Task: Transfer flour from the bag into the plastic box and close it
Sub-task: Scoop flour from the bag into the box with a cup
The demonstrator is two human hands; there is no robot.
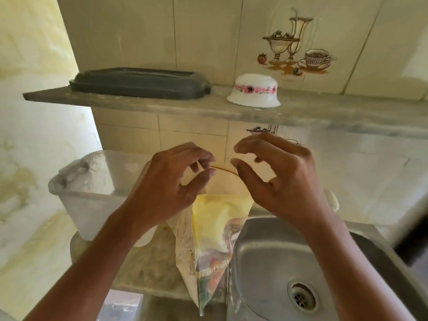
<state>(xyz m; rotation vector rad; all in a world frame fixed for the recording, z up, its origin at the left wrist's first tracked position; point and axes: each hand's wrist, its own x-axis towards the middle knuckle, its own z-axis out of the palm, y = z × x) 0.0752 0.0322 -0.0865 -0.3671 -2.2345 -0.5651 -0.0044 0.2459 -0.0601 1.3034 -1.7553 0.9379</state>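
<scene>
1. L hand (169,181): thumb and forefinger pinched on one end of a thin tan rubber band (223,169); other fingers loosely curled.
2. R hand (278,179): fingers half curled, thumb and forefinger tips apart. Band's other end runs to the R thumb tip; cannot tell if it's hooked there or just touching.
3. Band is stretched roughly horizontal between the two sets of fingertips, long axis L-R, slightly bowed.
4. Yellow printed plastic flour bag (215,230) hangs directly below the fingers, long axis approx. vertical, narrowing toward the bottom corner. Top edge is hidden behind the hands, so what holds it up cannot be told. Contents look low; white dust seen on the inside.
5. Clear rectangular plastic box (97,181) sits to the L of the fingers, just beyond the L wrist, open top, flour heaped inside. L hand is the nearer one.
6. Dark grey rectangular plastic lid (139,83), judged to be the box's, lies on the stone shelf (324,112) above and L of the fingers, well apart; an upturned white floral bowl (254,90) is beside it.
7. Steel sink (301,262) lies below and to the R of the fingers; bag tip hangs at its L rim.
8. Judgement: transfer looks mostly done; band prob. going onto the bag neck. Key relation: band must be brought down over the bag top right under the fingers. Box not yet closed.
</scene>
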